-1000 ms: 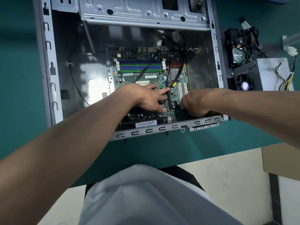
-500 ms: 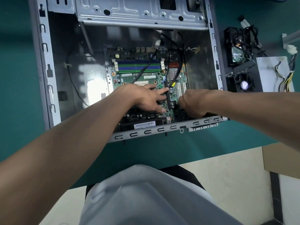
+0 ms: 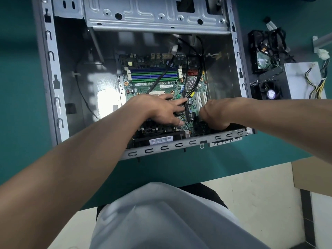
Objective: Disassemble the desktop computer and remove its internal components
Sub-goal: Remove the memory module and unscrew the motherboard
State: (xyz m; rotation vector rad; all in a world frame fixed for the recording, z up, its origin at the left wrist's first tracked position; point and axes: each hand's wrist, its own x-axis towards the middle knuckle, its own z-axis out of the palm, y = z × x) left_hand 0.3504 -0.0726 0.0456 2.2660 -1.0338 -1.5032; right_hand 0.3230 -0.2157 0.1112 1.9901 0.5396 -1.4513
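PC case on worktop, L hand fingers spread flat on mobo, R hand fingers curled (grip hidden, maybe empty, can't tell)

We're at what looks like an electronics repair bench, a workshop sort of spot. A teal work table carries a steel computer case lying open on its side, with the green motherboard bare inside. Just beside it on the right sit loose parts: a silver power supply trailing wires and a black cooling fan. Past the table edge there's pale floor.
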